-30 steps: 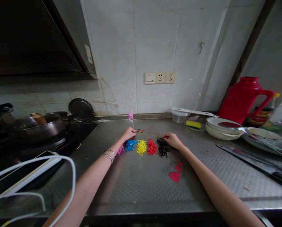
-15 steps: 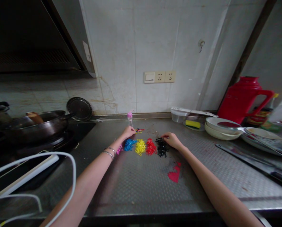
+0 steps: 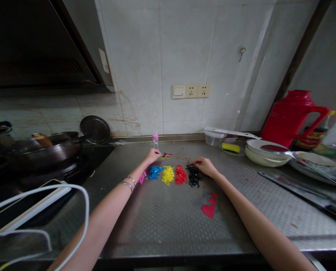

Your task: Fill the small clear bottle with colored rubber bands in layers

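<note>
My left hand (image 3: 153, 155) is closed in a pinch at the left edge of a small mixed-colour pile of rubber bands (image 3: 166, 155). Anything between its fingertips is too small to make out. Behind it stands a clear bottle with a pink top (image 3: 155, 138). My right hand (image 3: 204, 166) has its fingers pressed together at the upper right of a black rubber-band pile (image 3: 194, 176); whatever they pinch is hidden. Separate piles of red (image 3: 181, 175), yellow (image 3: 168, 175), blue (image 3: 155, 172) and pink rubber bands (image 3: 142, 177) line up leftward, the pink partly behind my left forearm.
A red patch (image 3: 209, 207) lies on the metal counter (image 3: 156, 226). At right are stacked bowls (image 3: 266, 158), a yellow sponge (image 3: 230, 148), a long knife (image 3: 297, 194) and a red thermos (image 3: 289, 116). A pan (image 3: 49, 150) sits on the stove at left, near a white cable (image 3: 87, 210).
My left hand has drawn back slightly up and left from the mixed pile. My right hand stays beside the black pile. The camera view has shifted a little.
</note>
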Demonstrator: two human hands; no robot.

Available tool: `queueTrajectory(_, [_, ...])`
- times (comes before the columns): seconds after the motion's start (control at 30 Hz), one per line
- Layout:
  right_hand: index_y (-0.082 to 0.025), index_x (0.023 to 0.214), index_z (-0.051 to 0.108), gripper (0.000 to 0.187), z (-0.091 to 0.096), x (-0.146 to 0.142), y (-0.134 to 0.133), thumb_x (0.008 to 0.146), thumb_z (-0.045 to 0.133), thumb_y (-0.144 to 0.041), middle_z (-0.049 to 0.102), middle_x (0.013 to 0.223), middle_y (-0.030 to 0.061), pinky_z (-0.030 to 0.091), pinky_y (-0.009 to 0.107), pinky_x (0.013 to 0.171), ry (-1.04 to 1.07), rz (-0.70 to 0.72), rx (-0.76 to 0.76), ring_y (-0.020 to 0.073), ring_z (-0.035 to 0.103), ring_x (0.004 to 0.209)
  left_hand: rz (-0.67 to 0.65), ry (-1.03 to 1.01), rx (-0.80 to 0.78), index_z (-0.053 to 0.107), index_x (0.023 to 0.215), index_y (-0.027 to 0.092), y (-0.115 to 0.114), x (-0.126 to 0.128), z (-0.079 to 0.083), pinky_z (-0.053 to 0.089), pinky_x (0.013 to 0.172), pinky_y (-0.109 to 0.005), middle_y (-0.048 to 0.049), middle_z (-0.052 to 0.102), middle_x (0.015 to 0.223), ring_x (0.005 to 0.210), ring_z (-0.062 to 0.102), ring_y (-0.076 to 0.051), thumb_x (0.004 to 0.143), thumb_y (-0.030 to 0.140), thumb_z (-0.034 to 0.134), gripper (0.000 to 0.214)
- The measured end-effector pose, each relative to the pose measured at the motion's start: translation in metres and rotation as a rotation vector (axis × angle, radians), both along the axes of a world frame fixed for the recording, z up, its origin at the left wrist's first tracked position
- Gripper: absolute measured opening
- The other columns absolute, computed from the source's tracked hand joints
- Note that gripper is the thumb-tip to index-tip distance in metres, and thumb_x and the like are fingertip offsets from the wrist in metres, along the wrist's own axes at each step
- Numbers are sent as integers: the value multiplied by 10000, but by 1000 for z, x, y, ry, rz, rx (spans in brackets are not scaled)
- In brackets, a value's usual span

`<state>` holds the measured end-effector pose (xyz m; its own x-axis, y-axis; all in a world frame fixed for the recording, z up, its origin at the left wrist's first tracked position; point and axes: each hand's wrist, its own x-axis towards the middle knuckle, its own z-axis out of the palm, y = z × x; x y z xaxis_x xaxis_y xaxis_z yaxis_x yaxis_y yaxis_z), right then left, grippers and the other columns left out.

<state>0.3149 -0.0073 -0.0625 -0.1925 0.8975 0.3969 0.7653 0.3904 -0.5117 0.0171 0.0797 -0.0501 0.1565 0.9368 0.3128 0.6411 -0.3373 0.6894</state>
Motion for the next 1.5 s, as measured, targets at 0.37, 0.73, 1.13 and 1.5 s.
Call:
queueTrajectory(0.37, [-144,979,634,382,-10,4,8,655,432,-157,629,718,29,408,213,647,35,3,34,125,539,638,-174,34,-34,680,698,109,-62,-24,27,423,650,-240,-67,667,701,663,578,-142,642,205,579,151])
queueTrajectory(0.73, [-147,1000,630,407,-7,2,3,649,426,-158,632,712,28,407,214,642,31,-17,19,126,545,631,-190,272,99,684,694,143,-91,-40,34,389,666,-238,-56,632,719,692,547,-147,672,258,570,164])
queueTrajectory(1.13, [-149,998,627,397,-10,3,5,656,426,-175,619,702,18,401,211,626,37,-11,27,119,533,612,34,169,62,666,693,142,-80,-67,28,406,678,-244,-52,653,718,689,569,-147,671,245,565,146])
queueTrajectory(1.5, [-151,944,646,338,6,-9,0,673,446,-171,623,796,47,404,224,668,-5,-16,124,129,529,668,402,-147,-30,672,703,132,-72,-130,19,400,564,-223,-75,671,723,659,585,-159,630,294,608,189])
